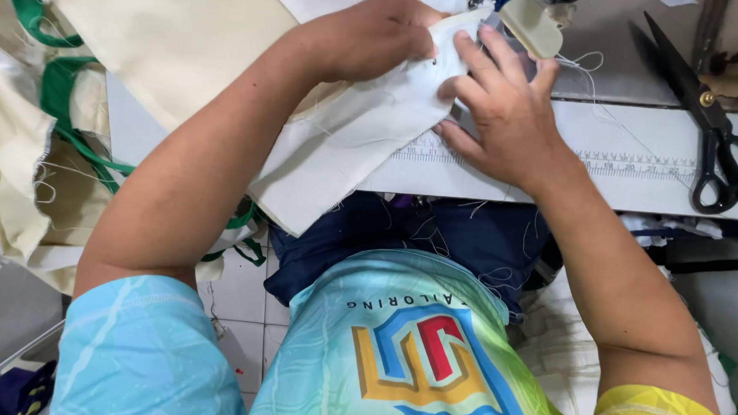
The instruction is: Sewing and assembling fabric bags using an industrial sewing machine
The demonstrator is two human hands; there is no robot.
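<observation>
Your left hand [375, 32] rests knuckles-up at 12 o'clock, its fingers curled down on the top edge of a white cloth piece [347, 141], while your right hand [503, 114] lies just beside it at 1 o'clock, fingers [479, 93] spread flat and pressing the same cloth onto the white bench [632, 159]. The cloth slants from the sewing machine foot [527, 21] at 12 o'clock down over the bench edge toward 9 o'clock. Black scissors [707, 121] lie well apart at 3 o'clock, and cream fabric with green trim [53, 115] is heaped at 9 o'clock.
</observation>
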